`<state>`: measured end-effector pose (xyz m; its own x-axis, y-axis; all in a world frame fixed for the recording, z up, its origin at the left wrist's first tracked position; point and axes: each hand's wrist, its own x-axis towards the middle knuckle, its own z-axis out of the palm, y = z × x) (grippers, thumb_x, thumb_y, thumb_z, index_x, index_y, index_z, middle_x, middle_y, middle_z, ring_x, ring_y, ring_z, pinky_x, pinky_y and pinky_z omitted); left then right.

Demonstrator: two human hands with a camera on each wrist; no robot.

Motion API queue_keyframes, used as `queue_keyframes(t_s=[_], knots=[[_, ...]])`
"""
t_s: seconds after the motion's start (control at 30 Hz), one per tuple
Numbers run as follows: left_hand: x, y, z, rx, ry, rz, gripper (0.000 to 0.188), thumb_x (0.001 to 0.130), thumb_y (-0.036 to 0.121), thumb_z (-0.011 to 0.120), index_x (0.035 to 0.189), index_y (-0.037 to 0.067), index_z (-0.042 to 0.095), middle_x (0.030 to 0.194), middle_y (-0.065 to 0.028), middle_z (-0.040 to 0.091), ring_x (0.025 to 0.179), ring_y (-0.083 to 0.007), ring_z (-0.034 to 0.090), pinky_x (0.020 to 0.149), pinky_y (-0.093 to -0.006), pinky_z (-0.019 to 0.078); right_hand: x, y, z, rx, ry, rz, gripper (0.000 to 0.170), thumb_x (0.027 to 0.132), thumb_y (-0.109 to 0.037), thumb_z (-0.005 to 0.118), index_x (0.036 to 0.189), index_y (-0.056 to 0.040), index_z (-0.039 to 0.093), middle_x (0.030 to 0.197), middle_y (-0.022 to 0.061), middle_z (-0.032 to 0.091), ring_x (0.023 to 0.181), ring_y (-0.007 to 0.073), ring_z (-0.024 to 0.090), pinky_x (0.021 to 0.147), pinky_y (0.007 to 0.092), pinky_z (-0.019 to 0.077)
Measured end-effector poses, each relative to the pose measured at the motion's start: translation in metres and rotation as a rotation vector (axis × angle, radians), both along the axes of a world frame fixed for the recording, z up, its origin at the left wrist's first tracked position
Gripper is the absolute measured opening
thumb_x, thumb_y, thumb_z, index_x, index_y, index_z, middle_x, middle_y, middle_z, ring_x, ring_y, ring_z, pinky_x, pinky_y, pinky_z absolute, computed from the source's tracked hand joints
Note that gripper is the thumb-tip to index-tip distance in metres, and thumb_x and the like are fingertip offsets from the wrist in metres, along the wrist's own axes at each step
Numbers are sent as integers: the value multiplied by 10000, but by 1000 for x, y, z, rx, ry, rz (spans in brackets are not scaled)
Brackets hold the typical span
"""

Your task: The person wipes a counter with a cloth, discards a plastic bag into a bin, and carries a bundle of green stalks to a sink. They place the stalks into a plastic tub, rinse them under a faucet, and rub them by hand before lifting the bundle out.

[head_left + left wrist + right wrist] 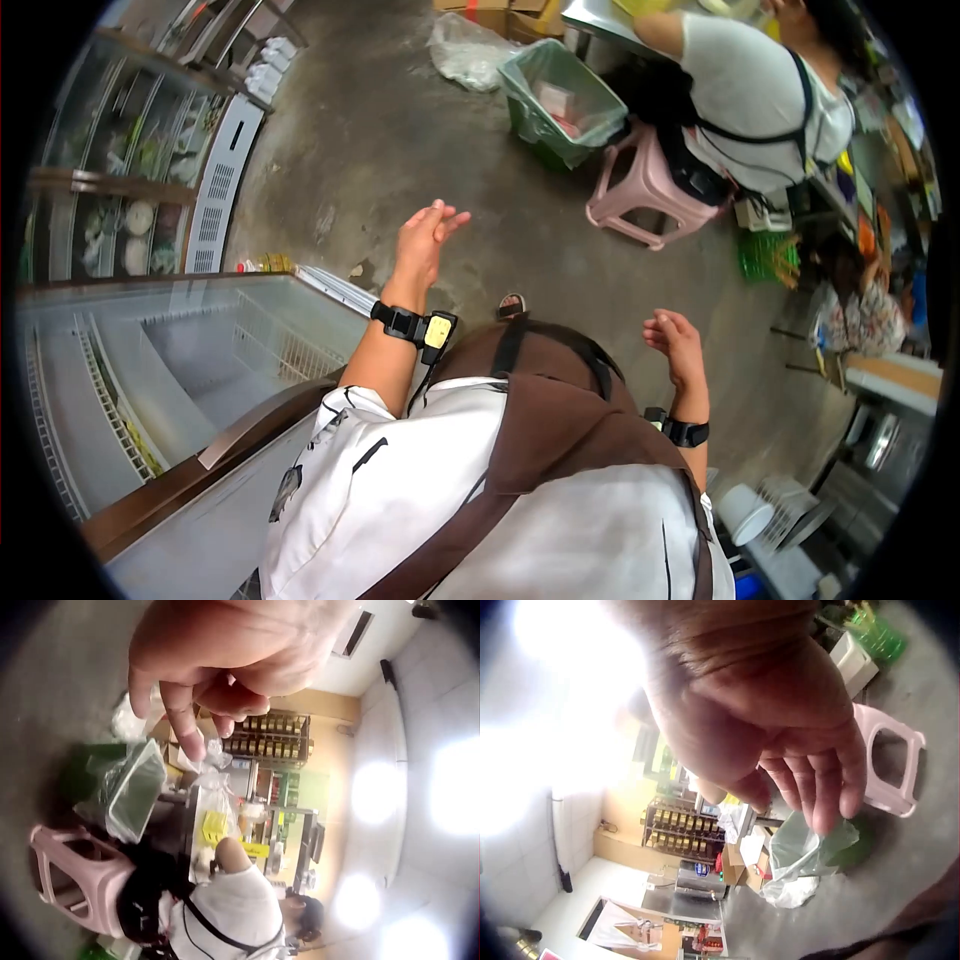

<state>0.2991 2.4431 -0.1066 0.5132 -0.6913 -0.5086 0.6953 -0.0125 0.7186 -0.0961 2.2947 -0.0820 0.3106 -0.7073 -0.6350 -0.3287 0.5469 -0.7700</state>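
Note:
My left hand (425,245) is held out over the bare floor, with nothing in it. In the left wrist view its fingers (180,712) hang loosely bent. On the other side of my body, my right hand (678,345) is also free of any object, its fingers loosely bent and pointing forward. Nearest to the left forearm is a glass-topped chest (230,335) with wire racks inside. A bin (560,105) lined with a green bag stands ahead on the floor, between the two hands as seen from the head.
A person (750,110) in a white shirt sits on a pink stool (650,190) beside a work table, ahead to the right. Cardboard boxes (490,18) and a clear plastic bag (468,55) lie at the far side. A glass-fronted cabinet (130,150) stands at the left; a green basket (765,255) is on the right.

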Motion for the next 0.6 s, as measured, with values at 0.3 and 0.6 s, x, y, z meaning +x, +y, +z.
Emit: queue_keyframes(t_s=[0.3,0.6], knots=[[86,69,-8,366,-238,128,479,855,152,536,1276,-32,401,1072,-158,604,1135,-224,476,1003,-352,288,140,-53,-21,39,11,283,263,888,-190,520,1065,1,556,886,91,623,736,143,596,681,262,488],[160,95,-65,532,-222,418,683,750,16,616,1343,-10,278,1254,-179,482,1139,-256,467,923,-331,371,231,-172,-165,-163,425,608,204,840,-172,545,780,18,589,658,63,590,557,155,557,508,281,444]])
